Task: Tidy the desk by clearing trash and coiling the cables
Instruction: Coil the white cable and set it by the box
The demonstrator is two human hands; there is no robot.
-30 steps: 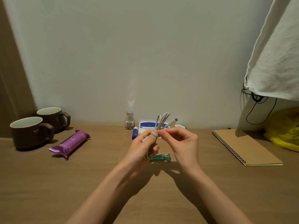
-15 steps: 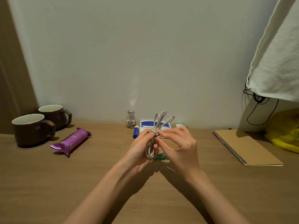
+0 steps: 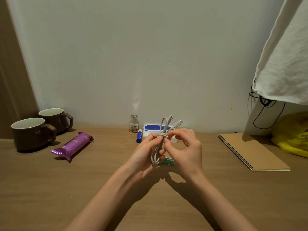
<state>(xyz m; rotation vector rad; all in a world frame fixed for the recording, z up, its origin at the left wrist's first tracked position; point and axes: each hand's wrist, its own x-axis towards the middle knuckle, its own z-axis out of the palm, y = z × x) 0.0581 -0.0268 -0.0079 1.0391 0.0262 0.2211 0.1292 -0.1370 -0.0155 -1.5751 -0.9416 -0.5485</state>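
A white cable point(image 3: 165, 124) is bundled into long loops and bound round its middle by a few turns of itself, its plug pointing up and right. My left hand point(image 3: 143, 154) grips the bundle above the middle of the desk point(image 3: 50, 189). My right hand point(image 3: 186, 149) pinches the cable at the wrapped turns with thumb and forefinger. Under my hands a small green wrapper point(image 3: 167, 161) lies on the desk, partly hidden. A purple snack wrapper point(image 3: 72, 145) lies to the left.
Two brown mugs point(image 3: 31, 132) stand at the far left. Against the wall are a small bottle point(image 3: 133, 122), a blue tube point(image 3: 139, 135) and a blue-and-white pack point(image 3: 154, 128). At the right lie a spiral notebook point(image 3: 251, 150) and a yellow bag point(image 3: 293, 137), with black cords point(image 3: 266, 110) and white cloth above.
My right hand has shifted slightly right and its fingers have spread while still pinching the wrapped turns. The bundle stays upright in my left hand.
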